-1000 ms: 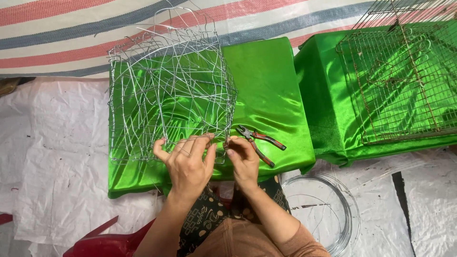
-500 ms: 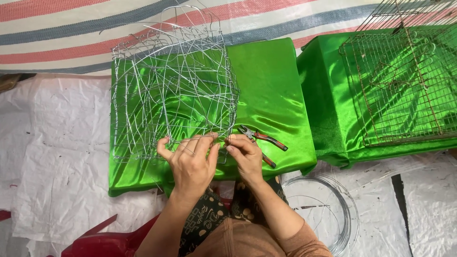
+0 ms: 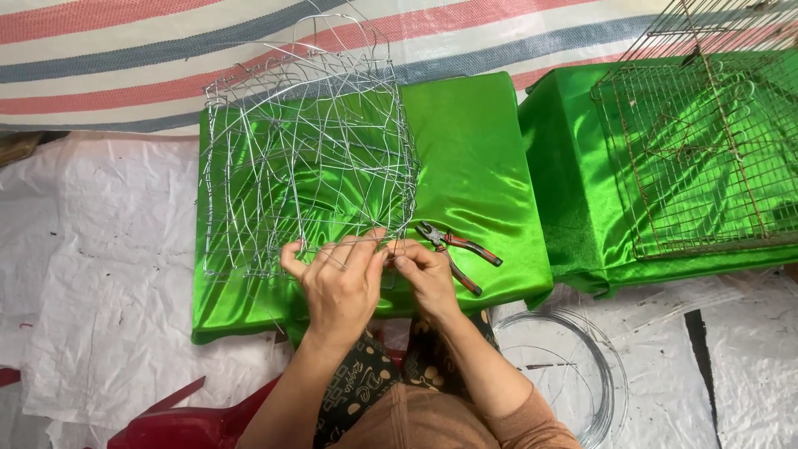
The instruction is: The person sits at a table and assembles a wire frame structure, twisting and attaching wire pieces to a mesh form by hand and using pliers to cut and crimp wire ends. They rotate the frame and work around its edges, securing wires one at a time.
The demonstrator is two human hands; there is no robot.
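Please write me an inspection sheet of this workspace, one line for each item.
Surface: green cloth over a low table.
Job's things: bent wire frame, both hands at its near edge.
Clutter: pliers beside the right hand; wire coil on the floor; rusty wire cage on a second green table.
Grippers: left hand and right hand pinch the wire.
Cables: nothing seen.
Surroundings: striped tarp, white sheeting.
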